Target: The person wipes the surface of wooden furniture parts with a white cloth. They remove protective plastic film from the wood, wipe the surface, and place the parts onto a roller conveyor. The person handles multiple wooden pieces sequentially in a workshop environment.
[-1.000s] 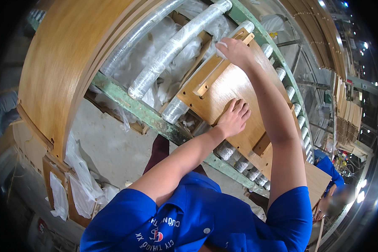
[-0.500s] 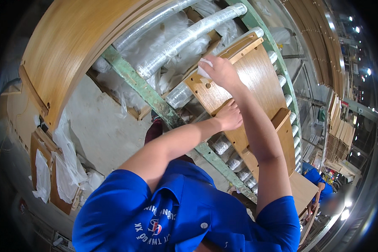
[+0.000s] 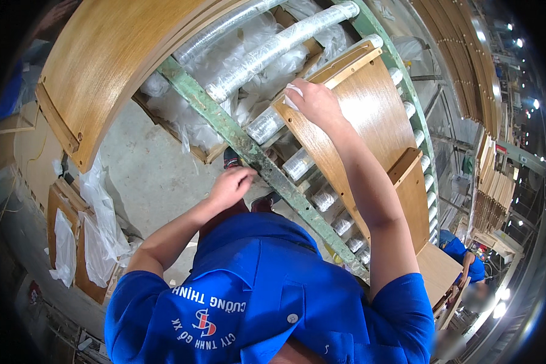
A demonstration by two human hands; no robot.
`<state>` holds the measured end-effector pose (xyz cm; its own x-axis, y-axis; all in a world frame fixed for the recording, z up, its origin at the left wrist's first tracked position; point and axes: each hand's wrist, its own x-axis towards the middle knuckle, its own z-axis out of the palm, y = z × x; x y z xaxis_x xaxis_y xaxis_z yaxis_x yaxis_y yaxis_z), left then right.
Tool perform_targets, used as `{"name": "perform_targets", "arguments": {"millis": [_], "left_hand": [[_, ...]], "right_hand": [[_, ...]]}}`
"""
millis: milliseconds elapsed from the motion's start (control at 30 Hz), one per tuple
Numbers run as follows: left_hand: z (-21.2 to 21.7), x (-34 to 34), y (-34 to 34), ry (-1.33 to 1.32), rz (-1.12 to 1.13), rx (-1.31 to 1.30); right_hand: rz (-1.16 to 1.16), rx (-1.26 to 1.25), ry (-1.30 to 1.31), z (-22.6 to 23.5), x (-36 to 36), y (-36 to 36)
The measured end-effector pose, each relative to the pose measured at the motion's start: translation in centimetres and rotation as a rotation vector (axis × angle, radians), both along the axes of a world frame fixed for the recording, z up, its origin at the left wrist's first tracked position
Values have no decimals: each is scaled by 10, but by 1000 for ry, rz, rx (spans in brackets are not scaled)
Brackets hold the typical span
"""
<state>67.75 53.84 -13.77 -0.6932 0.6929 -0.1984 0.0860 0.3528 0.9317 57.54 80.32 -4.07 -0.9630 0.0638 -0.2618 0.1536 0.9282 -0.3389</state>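
My right hand is closed around a folded white cloth and presses it onto the near left corner of a varnished wooden panel. The panel lies across a roller conveyor and has small holes along its edge, with wooden battens at its far end. My left hand hangs off the panel, over the floor in front of the green conveyor rail. Its fingers are curled together, and nothing shows in them.
A large curved wooden panel stands at upper left. Plastic-wrapped rollers span the frame above a carton of clear plastic bags. More plastic sheets hang at lower left. Stacked boards fill the right; a co-worker in blue bends nearby.
My left hand has lifted off the panel and drawn back left toward my body, its fingers curling. My right hand has slid slightly left with the cloth, staying at the panel's corner.
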Motion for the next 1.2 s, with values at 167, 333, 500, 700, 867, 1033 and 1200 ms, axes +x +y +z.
{"name": "perform_targets", "arguments": {"millis": [167,333,500,700,867,1033,1200], "left_hand": [[3,-17,-6,18,162,18],[7,-21,-1,0,214,32],[11,-18,0,4,160,12],[11,-15,1,-36,126,-16],[12,-20,4,-30,23,-79],[13,-24,11,34,-46,-102],[21,-27,26,34,-140,-120]], "right_hand": [[-64,-77,109,-4,29,-1],[-133,-73,138,-9,59,-4],[-193,-57,168,-23,70,-3],[-282,-111,190,-27,83,-2],[-378,-134,270,-31,110,7],[-485,-164,270,-33,153,19],[-653,-198,322,-38,213,30]]}}
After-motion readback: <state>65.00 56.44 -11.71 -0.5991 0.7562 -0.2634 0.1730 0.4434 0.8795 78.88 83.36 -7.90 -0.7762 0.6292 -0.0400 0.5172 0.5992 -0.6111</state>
